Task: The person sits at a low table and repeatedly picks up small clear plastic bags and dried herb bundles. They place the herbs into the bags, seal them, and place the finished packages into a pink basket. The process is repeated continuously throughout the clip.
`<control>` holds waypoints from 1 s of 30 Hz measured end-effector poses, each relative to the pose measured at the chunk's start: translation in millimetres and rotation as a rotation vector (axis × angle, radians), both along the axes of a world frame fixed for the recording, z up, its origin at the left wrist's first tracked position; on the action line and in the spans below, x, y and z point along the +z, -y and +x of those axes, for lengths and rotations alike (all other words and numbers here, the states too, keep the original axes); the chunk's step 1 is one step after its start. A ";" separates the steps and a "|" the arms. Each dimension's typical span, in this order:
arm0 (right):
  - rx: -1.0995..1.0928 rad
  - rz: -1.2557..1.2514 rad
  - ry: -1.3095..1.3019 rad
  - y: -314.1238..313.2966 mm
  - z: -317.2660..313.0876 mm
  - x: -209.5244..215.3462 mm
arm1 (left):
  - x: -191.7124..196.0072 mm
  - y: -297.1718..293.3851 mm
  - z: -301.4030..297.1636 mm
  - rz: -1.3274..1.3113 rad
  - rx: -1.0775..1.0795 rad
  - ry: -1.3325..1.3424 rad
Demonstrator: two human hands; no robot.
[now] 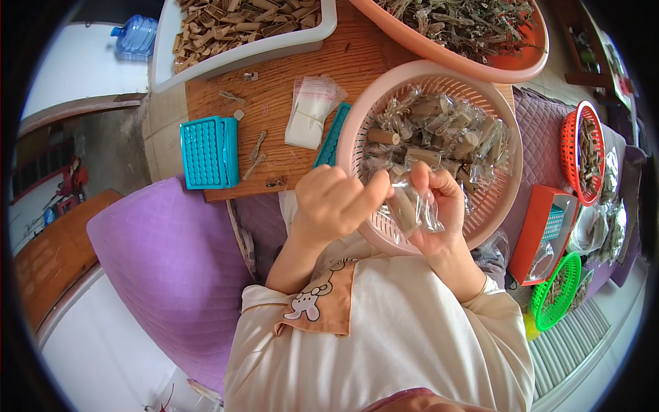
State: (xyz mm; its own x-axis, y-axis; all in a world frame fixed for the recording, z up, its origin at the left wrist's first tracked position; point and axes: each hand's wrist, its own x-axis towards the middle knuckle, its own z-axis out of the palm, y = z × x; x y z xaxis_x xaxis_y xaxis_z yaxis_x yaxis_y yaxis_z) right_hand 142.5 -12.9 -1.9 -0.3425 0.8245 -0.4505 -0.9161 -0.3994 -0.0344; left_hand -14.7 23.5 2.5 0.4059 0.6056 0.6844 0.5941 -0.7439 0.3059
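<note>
Clear little bag (414,209) with a brown stick inside sits pinched between both hands, just over the pink basket (357,123); right hand (439,206) grips it; left hand (336,202) pinches its top; a loose grip might drop the stick

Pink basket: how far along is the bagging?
Done: the pink basket holds a pile of filled clear bags. In hand: the left hand and right hand work one small bag with a brown stick in it. Left: the white tray is full of loose sticks, and a stack of empty bags lies on the board.
</note>
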 end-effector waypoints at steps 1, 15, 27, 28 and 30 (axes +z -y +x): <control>-0.015 -0.046 -0.006 0.6 0.2 -4.8 | -4.9 0.2 -2.5 0.093 -0.046 -0.061; 0.562 0.662 2.116 -32.2 38.4 15.9 | -16.0 7.3 -34.2 -0.590 -0.022 0.675; 0.197 0.929 2.169 -66.8 9.3 -4.2 | -17.4 9.0 -12.1 -1.074 -0.136 1.058; 0.155 0.965 2.153 -66.0 10.7 -7.3 | -18.1 9.1 -13.3 -1.075 -0.144 1.078; 0.165 0.894 2.102 -62.7 11.1 -12.3 | -19.8 9.2 -16.2 -1.076 -0.158 1.119</control>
